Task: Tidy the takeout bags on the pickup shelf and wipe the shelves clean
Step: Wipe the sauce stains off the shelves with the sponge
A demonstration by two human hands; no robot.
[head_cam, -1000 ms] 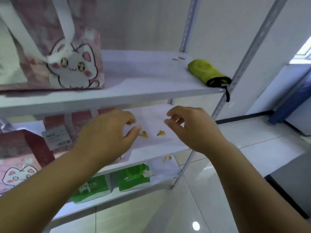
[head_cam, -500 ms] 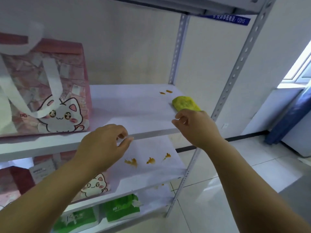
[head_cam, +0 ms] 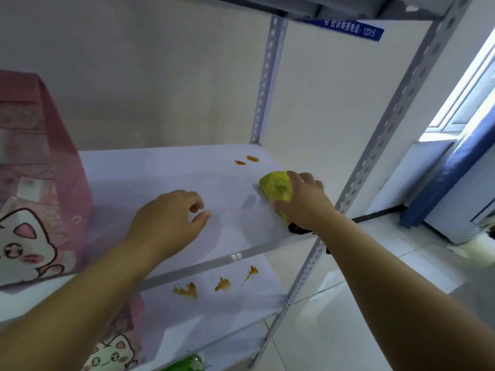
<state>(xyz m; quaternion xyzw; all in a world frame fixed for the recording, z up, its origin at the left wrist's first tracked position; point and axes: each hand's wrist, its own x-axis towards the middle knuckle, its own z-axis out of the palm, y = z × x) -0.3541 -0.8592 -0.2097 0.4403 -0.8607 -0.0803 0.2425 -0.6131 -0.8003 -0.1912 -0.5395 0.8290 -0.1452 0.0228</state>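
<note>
From the head camera, the right hand [head_cam: 302, 202] lies on a yellow cloth [head_cam: 277, 186] at the right end of the white shelf [head_cam: 160, 178]. Its fingers are curled over the top of the cloth and its thumb is against the near side, so it is clamped on the cloth. A black part of the cloth shows just under the wrist at the shelf's front edge. Two small orange smears [head_cam: 246, 160] sit just behind the cloth, near the rear post, apart from it.

The left hand [head_cam: 168, 223] is over the middle of the same shelf, fingers loosely curled with the thumb and forefinger apart, holding nothing. Whether it touches the shelf cannot be told.

A pink bag [head_cam: 40, 183] with a cartoon cat stands at the left end of this shelf, well apart from both hands.

On the lower shelf [head_cam: 227, 311] three orange stains [head_cam: 214, 286] lie in a row near the front right. A second cat bag [head_cam: 117, 352] stands to their left. A green package [head_cam: 187, 365] shows at the bottom edge. A blue sign [head_cam: 353, 29] hangs on the wall above.
</note>
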